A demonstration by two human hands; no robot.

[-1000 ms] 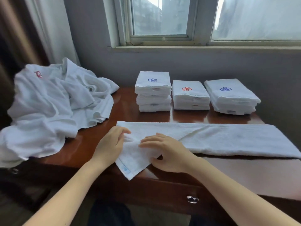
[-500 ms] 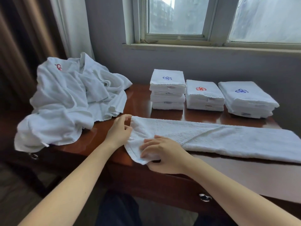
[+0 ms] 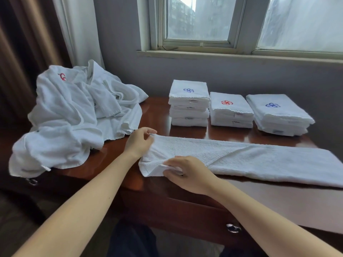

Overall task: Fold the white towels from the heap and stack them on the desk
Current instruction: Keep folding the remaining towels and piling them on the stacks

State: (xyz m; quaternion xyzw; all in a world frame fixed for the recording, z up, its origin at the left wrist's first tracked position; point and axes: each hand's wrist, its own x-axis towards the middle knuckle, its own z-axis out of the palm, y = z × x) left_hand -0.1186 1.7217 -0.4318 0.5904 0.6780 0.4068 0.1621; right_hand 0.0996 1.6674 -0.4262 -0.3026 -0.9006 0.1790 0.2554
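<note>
A long white towel (image 3: 250, 158), folded into a strip, lies across the front of the dark wooden desk (image 3: 157, 115). My left hand (image 3: 138, 140) pinches its far left corner. My right hand (image 3: 187, 171) pinches the near left corner at the desk's front edge. A heap of unfolded white towels (image 3: 74, 115) sits on the desk's left end and hangs over it. Three stacks of folded towels stand at the back: one with a blue mark (image 3: 189, 102), one with a red mark (image 3: 231, 110), one with a blue mark (image 3: 278, 114).
A grey wall with a window sill (image 3: 232, 55) rises right behind the stacks. Curtains (image 3: 46, 34) hang at the left. A drawer with a metal knob (image 3: 233, 228) sits below the desk's front edge.
Both hands went from lying on the towel's left end to pinching its two left corners. The near corner that hung over the desk edge is pulled up. The camera turned left.
</note>
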